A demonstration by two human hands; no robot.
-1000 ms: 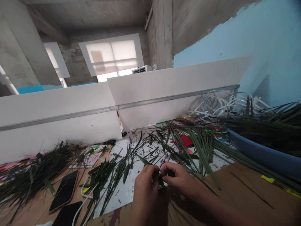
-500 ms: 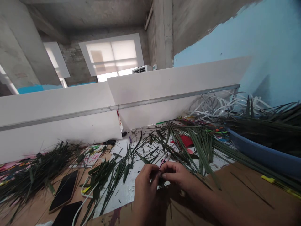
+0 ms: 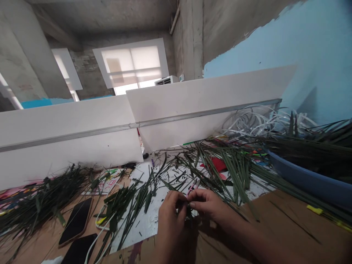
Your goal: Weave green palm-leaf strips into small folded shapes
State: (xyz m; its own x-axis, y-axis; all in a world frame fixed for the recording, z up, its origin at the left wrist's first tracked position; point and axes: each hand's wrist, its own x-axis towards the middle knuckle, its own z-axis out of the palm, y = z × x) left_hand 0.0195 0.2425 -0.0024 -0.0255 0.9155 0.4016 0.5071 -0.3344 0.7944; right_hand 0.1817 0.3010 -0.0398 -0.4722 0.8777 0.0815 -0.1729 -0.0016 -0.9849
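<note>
At the near middle of the table, my left hand is closed, thumb and forefinger pinched together. My right hand meets it from the right, also in a pinch. Between the fingertips is a small piece of dark green leaf, mostly hidden by the hands. Just beyond the fingers lies a pink-handled tool, partly covered, that looks like scissors. Long green leaf strips spread out ahead and to the right. Another bunch of leaf strips rests left of my hands on a white sheet.
Two dark phones and a white cable lie at the left, near a heap of thin leaves. A blue basin full of leaves stands right. White strips are coiled behind. White panels border the table.
My hands stay together at almost the same spot, with only slight finger movement. A little more green shows under the fingertips. The view has shifted very slightly.
</note>
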